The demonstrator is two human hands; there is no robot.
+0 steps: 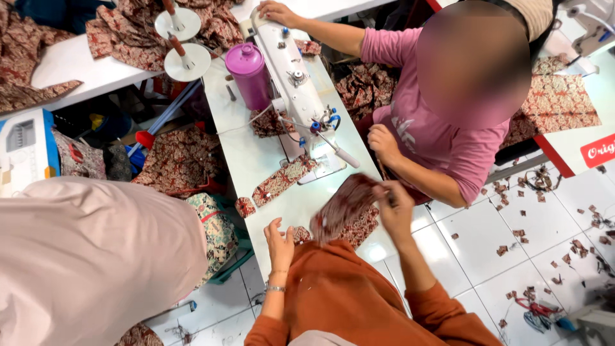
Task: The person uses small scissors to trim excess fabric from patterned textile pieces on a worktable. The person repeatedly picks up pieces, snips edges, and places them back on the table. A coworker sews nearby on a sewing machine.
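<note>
Your left hand [280,242] rests with loose, released fingers on the near edge of the white sewing table [246,154], touching a small batik piece [301,234] there. Your right hand [392,206] is lifted over the near right corner and pinches a patterned brown cloth piece [343,206], which looks blurred. Further along the table, a narrow batik strip [282,180] lies beside the white sewing machine [296,83]. A purple jar [248,74] stands near the left edge. At the far end, a person in a pink shirt [429,138] lays one hand [277,12] on the machine.
</note>
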